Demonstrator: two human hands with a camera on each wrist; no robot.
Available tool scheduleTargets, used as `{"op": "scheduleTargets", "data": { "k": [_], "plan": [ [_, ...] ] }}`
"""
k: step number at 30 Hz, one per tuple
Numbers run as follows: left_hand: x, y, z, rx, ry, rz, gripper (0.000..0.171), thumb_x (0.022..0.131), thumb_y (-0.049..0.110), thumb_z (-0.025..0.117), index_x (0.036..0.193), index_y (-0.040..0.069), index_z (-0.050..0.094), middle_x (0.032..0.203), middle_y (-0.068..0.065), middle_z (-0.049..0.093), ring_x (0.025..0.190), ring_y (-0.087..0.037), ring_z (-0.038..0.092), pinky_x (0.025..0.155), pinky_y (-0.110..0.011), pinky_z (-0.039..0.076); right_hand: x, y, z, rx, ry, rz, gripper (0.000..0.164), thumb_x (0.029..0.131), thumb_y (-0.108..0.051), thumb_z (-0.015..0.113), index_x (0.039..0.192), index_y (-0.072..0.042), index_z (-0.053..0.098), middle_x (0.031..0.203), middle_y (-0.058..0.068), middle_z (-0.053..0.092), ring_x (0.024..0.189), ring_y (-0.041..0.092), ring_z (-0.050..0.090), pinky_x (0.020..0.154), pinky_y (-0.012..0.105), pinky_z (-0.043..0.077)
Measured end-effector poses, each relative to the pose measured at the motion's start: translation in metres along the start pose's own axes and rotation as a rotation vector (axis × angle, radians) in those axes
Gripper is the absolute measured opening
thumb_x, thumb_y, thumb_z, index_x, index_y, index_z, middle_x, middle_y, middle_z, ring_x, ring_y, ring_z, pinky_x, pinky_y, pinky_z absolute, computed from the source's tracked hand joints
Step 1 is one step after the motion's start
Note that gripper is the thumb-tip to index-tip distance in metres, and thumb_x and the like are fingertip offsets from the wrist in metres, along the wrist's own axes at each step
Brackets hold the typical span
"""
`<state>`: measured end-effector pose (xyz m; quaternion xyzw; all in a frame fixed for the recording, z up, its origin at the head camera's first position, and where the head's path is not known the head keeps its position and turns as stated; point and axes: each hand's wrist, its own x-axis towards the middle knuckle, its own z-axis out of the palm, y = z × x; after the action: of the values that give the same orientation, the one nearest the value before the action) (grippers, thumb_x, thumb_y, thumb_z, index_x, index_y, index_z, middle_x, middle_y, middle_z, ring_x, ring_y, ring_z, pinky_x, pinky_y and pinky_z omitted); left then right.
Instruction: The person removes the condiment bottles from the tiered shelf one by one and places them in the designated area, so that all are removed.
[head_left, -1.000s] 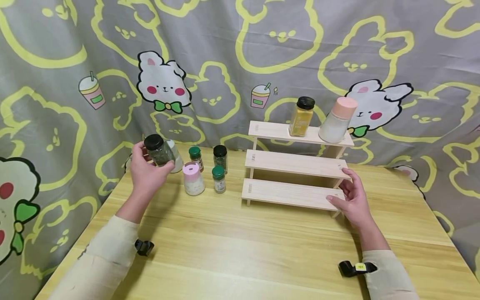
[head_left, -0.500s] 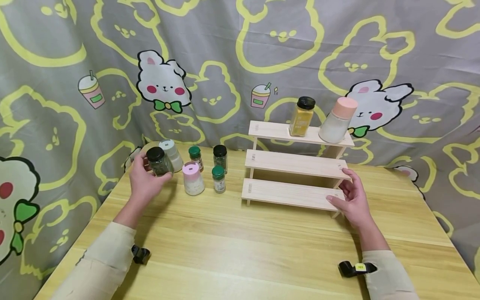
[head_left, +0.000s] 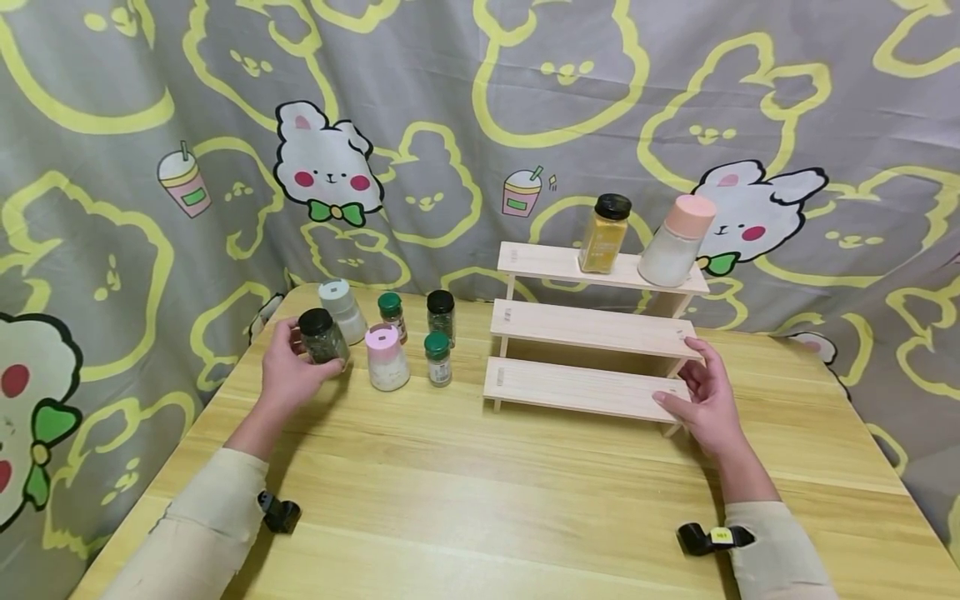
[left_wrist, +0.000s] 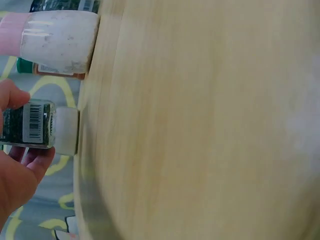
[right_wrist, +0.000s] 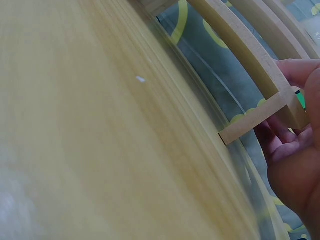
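Note:
My left hand holds a glass spice jar with a black lid and dark green contents, thumb on one side and fingers on the other. In the left wrist view a barcode label faces the camera, and the jar's base looks slightly off the tabletop. Just behind it stands a white-capped shaker; a pink-capped shaker is to its right. At the right end of a three-tier wooden rack, my right hand grips the lower tiers, thumb on the bottom board. Some of its fingers are hidden behind the rack.
Two small green-capped bottles and a black-capped herb jar stand left of the rack. On its top tier are a yellow spice jar and a peach-capped shaker. A patterned curtain hangs behind the table.
My left hand has lowered the black-lidded jar toward the table and slightly nearer, uncovering the white-capped shaker behind it. My right hand and the rack have stayed put.

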<state>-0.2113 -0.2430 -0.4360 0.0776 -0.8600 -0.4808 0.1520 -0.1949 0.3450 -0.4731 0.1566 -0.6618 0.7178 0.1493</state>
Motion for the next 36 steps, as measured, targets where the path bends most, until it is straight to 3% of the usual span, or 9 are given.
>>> {"op": "scheduleTargets", "data": {
  "k": [21,31,36],
  "plan": [
    [-0.002,-0.021,0.001,-0.011,-0.08,-0.011,0.081,0.076,-0.005,0.081,0.142,-0.001,0.034,0.133,-0.029,0.045,0.121,-0.044,0.046,0.102,-0.055,0.042,0.0,0.001,-0.001,0.013,-0.005,-0.015,0.095,0.065,0.041,0.058,0.149,0.003,0.033,0.123,0.027,0.057,0.112,0.027,0.057,0.093,0.024,0.048],
    [0.0,-0.027,0.002,-0.046,-0.086,-0.003,0.08,0.076,-0.009,0.079,0.141,0.0,0.034,0.134,-0.028,0.044,0.124,-0.043,0.044,0.104,-0.055,0.04,0.0,0.001,0.0,0.013,-0.012,-0.009,0.096,0.065,0.041,0.058,0.149,0.002,0.032,0.124,0.016,0.059,0.113,0.027,0.056,0.093,0.024,0.048],
    [0.0,-0.026,0.001,-0.037,-0.105,-0.006,0.088,0.075,-0.007,0.081,0.146,0.002,0.029,0.137,-0.029,0.042,0.124,-0.045,0.043,0.105,-0.057,0.038,0.0,0.001,0.0,0.009,-0.006,-0.004,0.096,0.065,0.041,0.058,0.149,0.001,0.033,0.123,0.013,0.06,0.113,0.025,0.057,0.093,0.024,0.048]
  ]
}}
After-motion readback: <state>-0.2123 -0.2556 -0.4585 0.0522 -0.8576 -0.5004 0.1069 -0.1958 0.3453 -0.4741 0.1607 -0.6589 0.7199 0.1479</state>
